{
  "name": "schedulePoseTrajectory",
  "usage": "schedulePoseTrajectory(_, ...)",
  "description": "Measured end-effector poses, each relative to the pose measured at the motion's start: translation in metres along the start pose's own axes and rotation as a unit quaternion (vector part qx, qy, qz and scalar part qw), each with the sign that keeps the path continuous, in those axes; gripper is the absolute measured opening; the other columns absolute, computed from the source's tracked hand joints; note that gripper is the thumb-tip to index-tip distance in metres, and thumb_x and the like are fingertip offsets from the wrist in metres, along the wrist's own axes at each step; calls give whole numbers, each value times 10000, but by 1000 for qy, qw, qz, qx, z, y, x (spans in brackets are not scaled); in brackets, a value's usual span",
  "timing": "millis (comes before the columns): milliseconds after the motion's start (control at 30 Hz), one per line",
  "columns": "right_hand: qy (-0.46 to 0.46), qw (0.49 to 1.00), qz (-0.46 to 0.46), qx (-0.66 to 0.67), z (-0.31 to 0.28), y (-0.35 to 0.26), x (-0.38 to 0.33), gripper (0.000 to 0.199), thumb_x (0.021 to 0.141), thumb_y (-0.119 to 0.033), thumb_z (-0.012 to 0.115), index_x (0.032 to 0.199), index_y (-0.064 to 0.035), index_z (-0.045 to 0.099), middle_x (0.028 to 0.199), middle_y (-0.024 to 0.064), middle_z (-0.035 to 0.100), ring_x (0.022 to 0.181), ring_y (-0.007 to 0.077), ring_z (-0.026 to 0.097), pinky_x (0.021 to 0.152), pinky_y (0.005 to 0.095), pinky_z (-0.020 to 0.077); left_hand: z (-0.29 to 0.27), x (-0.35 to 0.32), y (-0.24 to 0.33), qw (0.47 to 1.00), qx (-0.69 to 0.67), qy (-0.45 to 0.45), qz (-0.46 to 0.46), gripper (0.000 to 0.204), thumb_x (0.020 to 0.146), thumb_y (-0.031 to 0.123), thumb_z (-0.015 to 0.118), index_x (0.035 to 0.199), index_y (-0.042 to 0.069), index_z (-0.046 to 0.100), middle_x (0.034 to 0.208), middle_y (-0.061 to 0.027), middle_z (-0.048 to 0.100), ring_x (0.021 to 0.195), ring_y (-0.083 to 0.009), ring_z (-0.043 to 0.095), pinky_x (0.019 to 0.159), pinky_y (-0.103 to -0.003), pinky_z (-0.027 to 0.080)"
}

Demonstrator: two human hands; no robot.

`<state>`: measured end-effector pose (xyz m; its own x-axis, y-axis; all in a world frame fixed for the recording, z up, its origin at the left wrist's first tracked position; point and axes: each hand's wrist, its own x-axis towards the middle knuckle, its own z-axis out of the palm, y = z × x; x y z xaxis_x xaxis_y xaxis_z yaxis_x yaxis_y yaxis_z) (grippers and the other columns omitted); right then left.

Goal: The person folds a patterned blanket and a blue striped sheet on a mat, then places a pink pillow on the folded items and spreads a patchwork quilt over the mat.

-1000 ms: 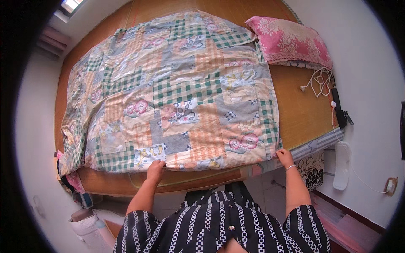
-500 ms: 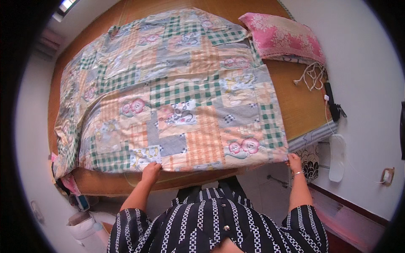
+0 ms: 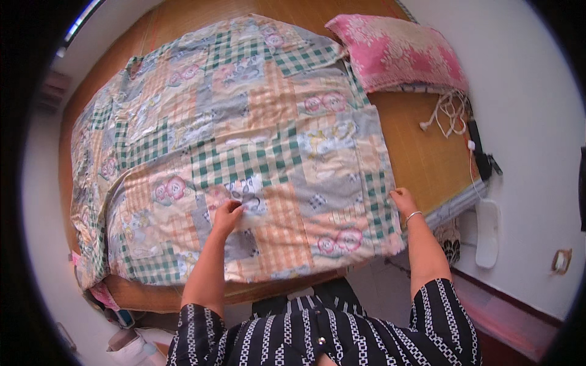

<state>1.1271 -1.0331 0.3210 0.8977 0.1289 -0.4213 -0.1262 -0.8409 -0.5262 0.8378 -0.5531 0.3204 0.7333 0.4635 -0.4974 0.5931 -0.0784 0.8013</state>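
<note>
The left hand (image 3: pixel 227 217) and right hand (image 3: pixel 403 201) have left the quilt's (image 3: pixel 247 152) near edge. Both curl loosely; any hold cannot be told.

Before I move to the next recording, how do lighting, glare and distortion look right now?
Head view: light on the quilt is soft, without hard shadows; head view: the window at upper left glares nearly white; head view: the bed's edges bow from fisheye distortion, and the picture's corners go black.
</note>
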Motion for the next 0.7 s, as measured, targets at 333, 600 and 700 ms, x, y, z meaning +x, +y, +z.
schedulePoseTrajectory(333,-146,871,10,469,37,-292,180,237,864,-220,502,1013,-36,513,894,68,582,776,162,571,654,276,453,23,163,61,766,-577,203,-199,229,847,304,537,872,78,555,762,-37,582,626,-145,565,500,-219,459)
schedulePoseTrajectory(600,-176,763,156,602,166,-399,262,379,858,-304,506,1106,-32,417,1072,136,499,906,232,523,764,336,436,19,168,76,767,-546,200,-270,287,849,320,518,880,37,546,714,-71,578,527,-141,550,376,-203,397)
schedulePoseTrajectory(700,-178,839,63,511,180,-394,272,366,853,-285,506,1106,-25,457,948,121,550,820,220,539,727,314,433,21,173,71,765,-552,183,-277,269,833,339,539,869,74,562,696,-22,560,539,-129,544,418,-190,410)
